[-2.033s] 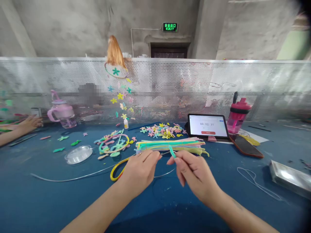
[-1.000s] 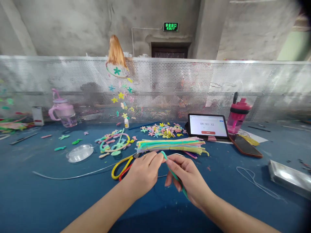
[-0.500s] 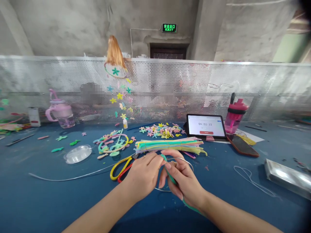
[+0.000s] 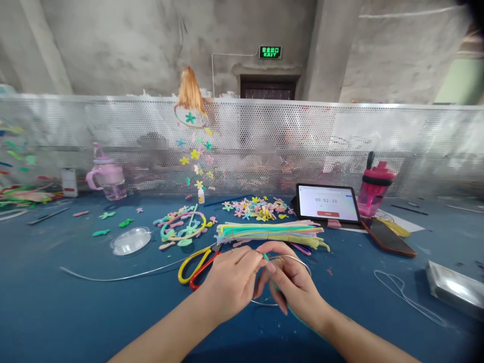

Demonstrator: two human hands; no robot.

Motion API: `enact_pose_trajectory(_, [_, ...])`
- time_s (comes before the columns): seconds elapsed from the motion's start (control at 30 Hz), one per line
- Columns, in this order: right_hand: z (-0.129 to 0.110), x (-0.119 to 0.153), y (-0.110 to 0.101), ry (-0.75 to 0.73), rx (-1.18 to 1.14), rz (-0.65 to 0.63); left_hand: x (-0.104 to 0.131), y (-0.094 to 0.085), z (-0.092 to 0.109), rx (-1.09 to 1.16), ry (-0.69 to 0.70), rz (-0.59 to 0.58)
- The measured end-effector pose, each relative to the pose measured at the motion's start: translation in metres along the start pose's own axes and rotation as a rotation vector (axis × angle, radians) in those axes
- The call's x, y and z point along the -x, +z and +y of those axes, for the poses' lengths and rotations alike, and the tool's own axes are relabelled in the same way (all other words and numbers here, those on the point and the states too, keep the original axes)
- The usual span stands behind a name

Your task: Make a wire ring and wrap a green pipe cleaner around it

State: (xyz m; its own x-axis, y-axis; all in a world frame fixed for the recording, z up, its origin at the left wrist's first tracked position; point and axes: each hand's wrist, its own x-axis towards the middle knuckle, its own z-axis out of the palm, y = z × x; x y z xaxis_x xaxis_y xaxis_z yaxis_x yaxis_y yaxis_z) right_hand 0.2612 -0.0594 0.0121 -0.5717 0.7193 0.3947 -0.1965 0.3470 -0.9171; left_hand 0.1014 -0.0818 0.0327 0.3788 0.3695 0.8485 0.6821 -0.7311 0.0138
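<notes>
Over the front middle of the table, my left hand (image 4: 236, 277) is closed, its fingertips pinching a metal wire (image 4: 263, 303) bent into a loop. Against it, my right hand (image 4: 297, 282) is closed with thumb and forefinger on a green pipe cleaner (image 4: 265, 257) where it meets the wire. The pipe cleaner's tail trails below my right wrist. Part of the loop curves behind my right fingers, and the exact contact at the fingertips is hidden. The wire's long free end (image 4: 113, 278) reaches left across the table. Scissors (image 4: 198, 267) with yellow and red handles lie beside my left hand.
Beyond my hands lies a bundle of pastel pipe cleaners (image 4: 270, 233), with a pile of small twisted flowers (image 4: 259, 207) behind. A wrapped ring (image 4: 183, 226), clear dish (image 4: 131, 241), small glue bottle (image 4: 201, 195), tablet (image 4: 327, 202), phone (image 4: 389, 237) and metal box (image 4: 454, 285) surround them.
The view has shifted slightly, so everything sits a little further right and lower. My hands stay together at the wire; less of the green pipe cleaner shows between my right fingers.
</notes>
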Motion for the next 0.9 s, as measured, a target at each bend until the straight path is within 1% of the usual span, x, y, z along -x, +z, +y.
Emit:
enact_pose_trajectory(0.17, [-0.003,0.0,0.002,-0.02,0.082,0.027,0.001,-0.003,0.002,0.022,-0.017,0.017])
enact_pose_trajectory(0.3, [-0.007,0.0,0.007,0.011,0.109,0.037,0.004,-0.006,0.0,0.01,-0.025,0.005])
enact_pose_trajectory(0.43, [-0.007,0.0,0.014,0.036,0.112,0.041,0.007,-0.011,-0.002,-0.109,0.01,-0.04])
enact_pose_trajectory(0.53, [-0.005,0.001,0.018,0.043,0.102,0.074,0.009,-0.015,-0.002,-0.22,0.044,-0.07])
enact_pose_trajectory(0.67, [-0.001,0.003,0.021,0.041,0.054,0.13,0.008,-0.014,0.0,-0.277,0.088,-0.058])
enact_pose_trajectory(0.8, [0.002,0.004,0.022,0.024,-0.069,0.15,0.007,-0.007,-0.002,-0.284,0.106,-0.013])
enact_pose_trajectory(0.9, [0.002,0.003,0.021,0.035,-0.129,0.168,0.006,-0.004,-0.004,-0.293,0.132,-0.007])
